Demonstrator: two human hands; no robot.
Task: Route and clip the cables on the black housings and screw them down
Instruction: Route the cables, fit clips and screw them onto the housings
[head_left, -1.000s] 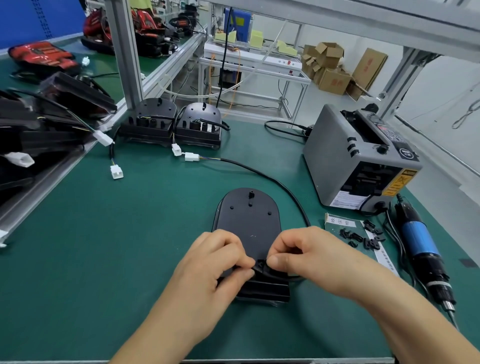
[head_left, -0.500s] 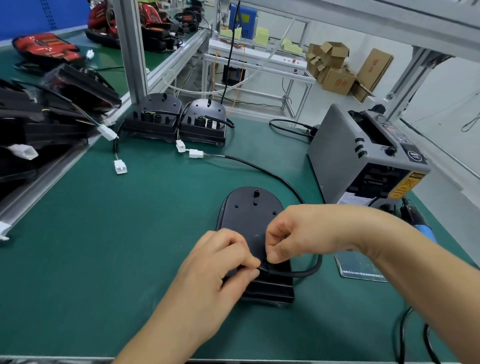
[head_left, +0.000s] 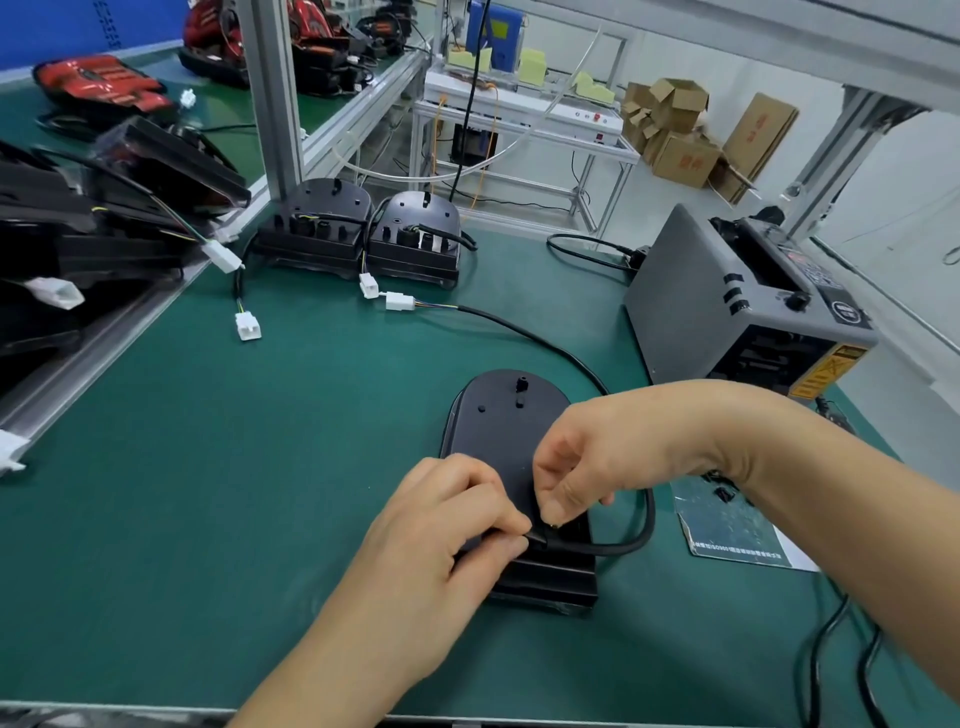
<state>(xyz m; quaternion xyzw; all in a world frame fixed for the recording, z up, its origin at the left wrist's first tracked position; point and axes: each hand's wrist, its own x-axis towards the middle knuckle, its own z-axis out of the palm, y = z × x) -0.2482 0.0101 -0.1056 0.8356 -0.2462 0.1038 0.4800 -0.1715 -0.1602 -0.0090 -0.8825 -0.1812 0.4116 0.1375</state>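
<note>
Black housing (head_left: 498, 431) lies flat on the green bench (head_left: 208, 467), front and centre, rounded end away from the person, stepped block end nearest.

Black cable (head_left: 540, 343) starts at a white connector (head_left: 400, 301) far back on the bench. It arcs right, passes behind the right wrist, loops round the housing's right side, then comes back left across the near end.

Left hand (head_left: 447, 530): grip narrow, thumb and forefinger pinching the cable where it crosses the housing's near end. The other fingers are curled over the housing's left edge.

Right hand (head_left: 613, 447): reaches in from the right with fingers curled. Thumb and forefinger are closed down on the cable just beside the left hand's pinch. Cannot tell whether a small part sits between those fingertips.

Two more black housings (head_left: 317, 223) (head_left: 415, 234) stand side by side at the back by an aluminium post (head_left: 270, 93), wires and white plugs trailing from them.

Grey tape dispenser (head_left: 727, 306) sits on the right. Below the right forearm is a printed sheet (head_left: 727, 540) with small black pieces on it, too small to identify.

Cardboard boxes (head_left: 675, 124) are stacked on the floor beyond the bench.
</note>
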